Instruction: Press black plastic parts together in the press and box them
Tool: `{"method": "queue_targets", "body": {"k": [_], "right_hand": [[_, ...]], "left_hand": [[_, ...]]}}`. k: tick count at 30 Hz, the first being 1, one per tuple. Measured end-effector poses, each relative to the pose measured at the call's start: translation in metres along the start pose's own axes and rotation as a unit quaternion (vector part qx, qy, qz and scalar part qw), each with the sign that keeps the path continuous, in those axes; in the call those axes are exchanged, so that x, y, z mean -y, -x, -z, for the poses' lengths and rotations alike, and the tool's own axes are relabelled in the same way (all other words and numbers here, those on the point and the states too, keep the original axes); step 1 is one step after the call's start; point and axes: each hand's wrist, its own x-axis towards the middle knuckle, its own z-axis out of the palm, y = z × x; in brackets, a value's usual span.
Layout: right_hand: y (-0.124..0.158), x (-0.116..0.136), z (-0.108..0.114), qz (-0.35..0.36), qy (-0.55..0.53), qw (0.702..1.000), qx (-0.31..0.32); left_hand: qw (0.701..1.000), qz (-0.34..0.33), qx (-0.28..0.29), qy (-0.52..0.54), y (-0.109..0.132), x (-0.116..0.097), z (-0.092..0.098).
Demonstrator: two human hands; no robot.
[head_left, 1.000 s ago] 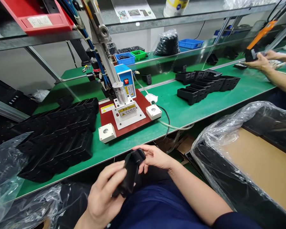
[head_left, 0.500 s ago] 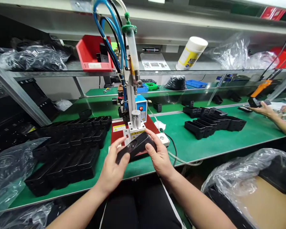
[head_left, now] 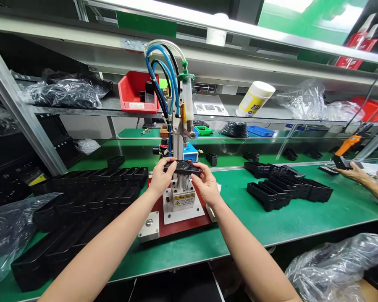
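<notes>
Both my hands hold one flat black plastic part (head_left: 182, 167) level on top of the metal post of a small dispensing machine (head_left: 180, 193). My left hand (head_left: 161, 178) pinches its left end and my right hand (head_left: 206, 183) grips its right end. The part sits just under the machine's syringe nozzle (head_left: 186, 107), which has blue and black hoses running up from it. The machine stands on a red base plate (head_left: 176, 226) with a white push button (head_left: 149, 225) at its front left corner.
Rows of black trays (head_left: 91, 201) lie left of the machine and another batch (head_left: 286, 188) lies on the right of the green table (head_left: 318, 214). Another person's hand (head_left: 354, 172) works at far right. A plastic-lined box (head_left: 337, 268) sits at lower right.
I raised the black part from my lap up to the machine and set it flat on the post under the nozzle. My view has tilted upward.
</notes>
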Motion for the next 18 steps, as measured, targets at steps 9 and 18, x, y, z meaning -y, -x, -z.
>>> {"method": "queue_targets", "body": {"k": [9, 18], "right_hand": [[-0.002, -0.008, 0.006, -0.030, 0.006, 0.999, 0.018], [-0.010, -0.016, 0.021, -0.077, -0.069, 0.992, 0.068]], "left_hand": [[0.999, 0.010, -0.015, -0.039, 0.004, -0.004, -0.001], [0.995, -0.010, -0.046, -0.091, 0.015, -0.020, -0.006]]}}
